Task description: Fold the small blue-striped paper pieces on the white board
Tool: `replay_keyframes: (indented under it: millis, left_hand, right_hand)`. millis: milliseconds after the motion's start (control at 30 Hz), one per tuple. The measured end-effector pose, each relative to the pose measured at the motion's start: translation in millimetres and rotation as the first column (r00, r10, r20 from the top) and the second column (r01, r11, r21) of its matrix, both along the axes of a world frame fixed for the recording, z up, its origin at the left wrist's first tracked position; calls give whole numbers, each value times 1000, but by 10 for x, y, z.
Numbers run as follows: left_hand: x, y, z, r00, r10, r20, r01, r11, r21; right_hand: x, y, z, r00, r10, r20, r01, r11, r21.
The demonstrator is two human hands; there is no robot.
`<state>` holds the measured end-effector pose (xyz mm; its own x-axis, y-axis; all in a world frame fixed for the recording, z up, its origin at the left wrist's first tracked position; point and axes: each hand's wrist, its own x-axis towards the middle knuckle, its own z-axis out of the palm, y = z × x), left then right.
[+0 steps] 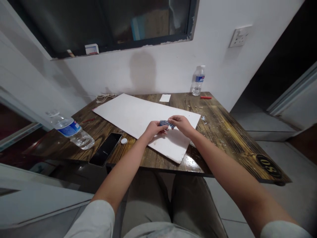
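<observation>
Both of my hands hover over a large white foam board (138, 115) lying on a dark wooden table (218, 132). My left hand (153, 129) and my right hand (179, 125) pinch a small blue-and-white cut piece (165, 123) between them. Its exact shape is partly hidden by my fingers. A black smartphone (106, 149) lies face up near the table's front edge, left of the board, with a white bottle cap (124, 141) beside it. Both are a short distance from my left hand.
A plastic water bottle (71, 129) lies on its side at the left, and another (198, 81) stands at the back. A red stick (206, 97), a white paper slip (164, 98), a white cable (105, 97) and small scraps are on the table. A wall socket (240, 36) is above.
</observation>
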<state>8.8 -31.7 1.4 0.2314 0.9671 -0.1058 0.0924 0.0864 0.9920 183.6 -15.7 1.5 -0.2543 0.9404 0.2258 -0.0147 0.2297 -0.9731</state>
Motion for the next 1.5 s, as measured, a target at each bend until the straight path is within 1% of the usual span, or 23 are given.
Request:
replay_keyframes:
  millis: [167, 367, 500, 533, 567, 600, 667, 700, 767, 833, 900, 1000, 1067, 1133, 1200, 1233, 1300, 1333, 1400, 1433, 1500]
  left_hand:
    - [18, 14, -3, 999, 37, 29, -36, 999, -29]
    - [28, -4, 6, 996, 35, 77, -31, 998, -56]
    - [22, -24, -2, 995, 37, 92, -30, 997, -77]
    - [22, -27, -3, 995, 37, 95, -29, 996, -81]
    - [24, -29, -4, 994, 37, 98, -29, 996, -83]
    - [26, -30, -3, 994, 39, 100, -31, 996, -84]
    - [32, -31, 3, 995, 47, 93, -40, 996, -82]
    - [34, -31, 8, 995, 53, 83, -46, 996, -79]
    - [38, -29, 17, 996, 67, 63, -62, 995, -72]
    - [38, -25, 21, 996, 74, 56, -71, 995, -66]
    - [35, -19, 16, 996, 70, 61, -66, 996, -61]
    - [30, -9, -1, 996, 53, 64, -49, 997, -61]
    - [28, -3, -11, 996, 51, 69, -47, 997, -58]
    - [27, 3, -19, 996, 53, 74, -49, 997, -54]
    - [24, 9, -25, 995, 53, 79, -48, 997, -53]
    - [23, 11, -28, 995, 52, 80, -48, 997, -52]
    - [20, 14, -29, 996, 52, 74, -48, 998, -46]
    - [20, 14, -27, 996, 52, 67, -49, 998, -42]
    - [22, 9, -20, 997, 54, 50, -52, 998, -38]
    - [24, 5, -14, 997, 55, 45, -54, 998, -38]
    - [29, -4, -2, 997, 58, 41, -57, 998, -42]
  right_hand:
    - [-13, -40, 40, 998, -53, -30, 53, 999, -11]
    - [-34, -6, -24, 990, -143, -17, 144, 989, 45]
    - [106, 102, -13, 953, -266, -145, 276, 960, 53]
    - [167, 136, -3, 941, -298, -158, 310, 949, 59]
    - [232, 170, 6, 941, -310, -134, 320, 945, 66]
    - [294, 199, 12, 950, -306, -64, 310, 949, 66]
    - [393, 238, 8, 951, -251, 178, 243, 968, 67]
    - [422, 244, -1, 924, -220, 312, 203, 975, 87]
    - [437, 238, -28, 832, -204, 516, 128, 975, 179]
    - [415, 219, -57, 757, -238, 609, 73, 956, 282]
    - [389, 202, -82, 730, -257, 633, 41, 942, 334]
    - [387, 196, -111, 746, -253, 616, 20, 933, 358]
    - [406, 206, -126, 772, -277, 572, 58, 927, 372]
    - [423, 225, -134, 800, -323, 506, 139, 920, 367]
    - [425, 242, -134, 845, -325, 425, 211, 932, 294]
    - [419, 247, -132, 876, -295, 381, 220, 948, 229]
    - [399, 244, -126, 928, -190, 321, 168, 981, 93]
    - [387, 237, -126, 936, -139, 322, 130, 990, 51]
    - [364, 222, -133, 908, -99, 407, 92, 995, 38]
    - [356, 216, -140, 877, -112, 468, 93, 994, 64]
    - [349, 217, -155, 809, -186, 558, 108, 980, 169]
